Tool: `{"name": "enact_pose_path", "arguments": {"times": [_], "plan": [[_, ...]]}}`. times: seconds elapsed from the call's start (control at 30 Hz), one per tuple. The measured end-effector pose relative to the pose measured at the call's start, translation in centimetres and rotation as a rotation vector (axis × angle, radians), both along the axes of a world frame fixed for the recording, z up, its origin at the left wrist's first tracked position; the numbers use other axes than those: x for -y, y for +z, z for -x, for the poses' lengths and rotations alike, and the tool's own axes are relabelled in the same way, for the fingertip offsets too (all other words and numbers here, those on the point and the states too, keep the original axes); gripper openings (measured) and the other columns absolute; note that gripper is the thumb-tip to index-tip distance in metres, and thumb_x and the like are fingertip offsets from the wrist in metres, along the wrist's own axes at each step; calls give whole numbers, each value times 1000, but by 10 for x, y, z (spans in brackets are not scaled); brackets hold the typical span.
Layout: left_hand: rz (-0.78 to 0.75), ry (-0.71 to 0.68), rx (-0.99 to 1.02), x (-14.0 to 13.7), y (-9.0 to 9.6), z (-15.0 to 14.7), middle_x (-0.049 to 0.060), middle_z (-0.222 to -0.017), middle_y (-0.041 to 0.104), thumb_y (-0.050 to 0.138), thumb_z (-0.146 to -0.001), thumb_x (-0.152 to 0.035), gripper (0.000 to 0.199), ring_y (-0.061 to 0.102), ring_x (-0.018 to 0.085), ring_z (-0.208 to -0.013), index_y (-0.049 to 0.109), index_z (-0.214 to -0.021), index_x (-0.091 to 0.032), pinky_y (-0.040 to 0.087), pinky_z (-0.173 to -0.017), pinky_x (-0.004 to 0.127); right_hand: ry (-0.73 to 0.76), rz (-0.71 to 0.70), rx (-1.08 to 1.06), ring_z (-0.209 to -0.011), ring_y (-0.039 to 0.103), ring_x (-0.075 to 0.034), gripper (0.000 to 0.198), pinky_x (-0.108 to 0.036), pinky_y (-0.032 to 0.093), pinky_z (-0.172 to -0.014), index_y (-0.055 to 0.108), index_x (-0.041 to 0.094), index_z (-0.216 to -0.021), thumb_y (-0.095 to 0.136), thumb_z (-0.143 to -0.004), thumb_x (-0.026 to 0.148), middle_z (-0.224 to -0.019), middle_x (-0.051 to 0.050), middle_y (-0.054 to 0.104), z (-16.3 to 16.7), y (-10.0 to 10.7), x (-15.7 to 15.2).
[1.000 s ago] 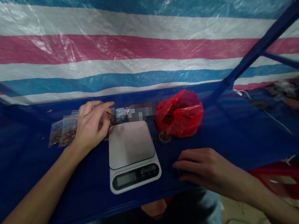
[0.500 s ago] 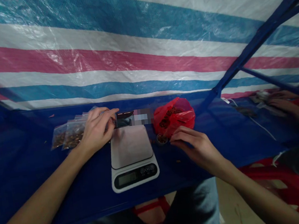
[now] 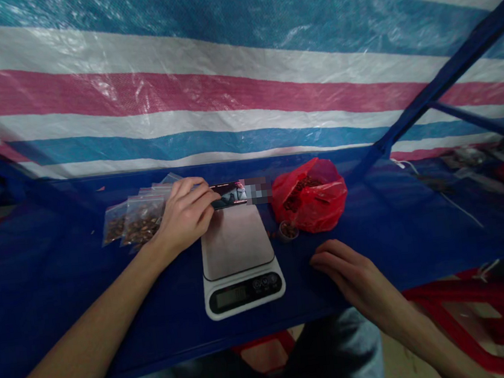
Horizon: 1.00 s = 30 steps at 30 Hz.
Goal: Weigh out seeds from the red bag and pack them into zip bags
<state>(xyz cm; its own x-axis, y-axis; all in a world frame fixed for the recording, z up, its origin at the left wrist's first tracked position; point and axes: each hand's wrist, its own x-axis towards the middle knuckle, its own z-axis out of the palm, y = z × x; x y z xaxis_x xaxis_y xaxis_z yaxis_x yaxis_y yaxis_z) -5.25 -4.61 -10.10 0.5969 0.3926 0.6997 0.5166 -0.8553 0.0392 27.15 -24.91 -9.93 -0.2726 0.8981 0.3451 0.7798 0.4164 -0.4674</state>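
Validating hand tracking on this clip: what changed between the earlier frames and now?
The right hand, beside the small cup half a second ago, has drawn back toward the near edge of the blue table. The left hand's index finger has come over the left end of the phone; contact unclear. Digital scale, red plastic bag, small cup and zip bags stayed put.

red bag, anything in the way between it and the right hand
Nothing visible stands between the right hand and the red bag; only blue tabletop shows there. The small cup stands to the left.
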Motion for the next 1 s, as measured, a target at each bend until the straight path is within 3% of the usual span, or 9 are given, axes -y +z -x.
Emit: {"name": "enact_pose_path", "arguments": {"times": [0.17,0.33,0.47,0.6,0.73,0.9,1.0], "plan": [[32,26,24,1,1,-1,9,-102,79,54,-95,-12,27,65,31,-111,78,-101,-21,50,-94,50,34,-162,-79,-93,71,-21,12,-34,59,-84,72,23,-107,67,-101,13,-99,-5,75,9,26,-36],[46,73,36,0,1,2,8,-101,79,54,-93,-13,26,66,31,-113,78,-98,-23,49,-94,51,86,-227,-19,-92,68,-22,9,-38,57,-85,74,21,-101,69,-101,14,-96,-5,78,12,27,-61],[30,80,16,-1,2,1,9,-100,79,53,-94,-14,26,66,31,-112,77,-97,-23,49,-92,50,98,-260,-8,-93,68,-22,8,-39,56,-87,75,20,-99,70,-100,13,-100,-6,80,10,25,-67],[57,76,-8,-2,2,1,8,-98,80,55,-93,-16,25,66,32,-111,78,-95,-24,50,-93,52,138,-319,71,-105,68,-24,18,-41,56,-89,76,21,-111,64,-103,11,-113,-10,78,12,31,-55],[56,84,-23,-4,1,3,8,-98,80,54,-94,-16,25,66,31,-112,78,-95,-24,49,-95,52,165,-317,214,-109,66,-27,24,-43,55,-90,76,21,-119,61,-103,10,-117,-12,77,17,34,-48],[53,59,-34,-5,2,4,6,-97,80,54,-95,-15,24,67,30,-110,76,-94,-24,49,-95,50,158,-232,378,-127,59,-35,16,-50,52,-99,77,18,-114,70,-100,21,-137,-16,70,26,31,-71],[55,45,-22,-3,3,6,5,-96,80,55,-94,-14,23,67,29,-109,76,-94,-24,49,-94,49,237,-192,479,-125,59,-34,14,-48,50,-101,77,16,-110,71,-97,15,-131,-14,72,29,29,-84]]}}
